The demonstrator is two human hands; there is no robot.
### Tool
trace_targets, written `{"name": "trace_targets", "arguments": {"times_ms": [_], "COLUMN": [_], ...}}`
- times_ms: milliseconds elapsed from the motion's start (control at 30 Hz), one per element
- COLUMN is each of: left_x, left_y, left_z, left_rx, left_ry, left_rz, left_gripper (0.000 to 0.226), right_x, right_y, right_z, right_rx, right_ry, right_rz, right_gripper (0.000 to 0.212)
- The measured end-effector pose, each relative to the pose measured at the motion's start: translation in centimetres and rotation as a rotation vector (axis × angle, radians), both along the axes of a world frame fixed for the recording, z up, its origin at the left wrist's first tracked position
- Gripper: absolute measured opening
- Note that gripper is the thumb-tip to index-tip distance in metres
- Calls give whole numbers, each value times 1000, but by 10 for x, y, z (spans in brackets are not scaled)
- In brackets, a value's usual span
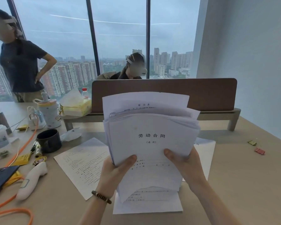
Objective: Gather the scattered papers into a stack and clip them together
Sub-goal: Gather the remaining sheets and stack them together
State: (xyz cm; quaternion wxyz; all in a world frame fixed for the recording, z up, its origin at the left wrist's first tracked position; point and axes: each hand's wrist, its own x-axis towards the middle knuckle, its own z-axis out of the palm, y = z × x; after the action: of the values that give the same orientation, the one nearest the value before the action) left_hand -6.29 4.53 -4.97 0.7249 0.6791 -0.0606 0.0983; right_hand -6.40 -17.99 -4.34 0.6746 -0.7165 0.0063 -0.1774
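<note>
The paper stack (152, 140) is gripped upright at frame centre by left hand (115, 172) and right hand (185, 166), fingers curled behind, presumably for squaring; loose sheets (83, 164) remain on the table (234, 176).

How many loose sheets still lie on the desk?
3: one left of the held stack, one under its bottom edge, one behind the right hand. More may be hidden.

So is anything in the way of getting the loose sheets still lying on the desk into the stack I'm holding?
Nothing visible lies on the loose printed sheet on the left. The sheet below and the one on the right are partly hidden behind the held white paper stack, which both hands grip, so neither is free.
</note>
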Motion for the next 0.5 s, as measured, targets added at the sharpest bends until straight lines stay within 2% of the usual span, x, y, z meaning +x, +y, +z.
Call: {"name": "trace_targets", "arguments": {"times_ms": [100,267,400,500], "left_x": [2,3,5,8], "left_y": [3,2,-1,-4], "left_z": [-3,-17,-27,-27], "left_rx": [-21,-67,-88,-37], "left_ry": [-9,36,93,70], "left_rz": [-37,-102,-75,-24], "left_gripper": [38,37,27,24], "right_x": [4,9,14,16], "right_y": [-4,-10,-9,-5], "right_z": [-4,-14,-24,-26], "right_rx": [26,72,95,111], "right_ry": [-28,-17,20,37], "right_rz": [33,110,126,109], "right_gripper": [61,47,45,35]}}
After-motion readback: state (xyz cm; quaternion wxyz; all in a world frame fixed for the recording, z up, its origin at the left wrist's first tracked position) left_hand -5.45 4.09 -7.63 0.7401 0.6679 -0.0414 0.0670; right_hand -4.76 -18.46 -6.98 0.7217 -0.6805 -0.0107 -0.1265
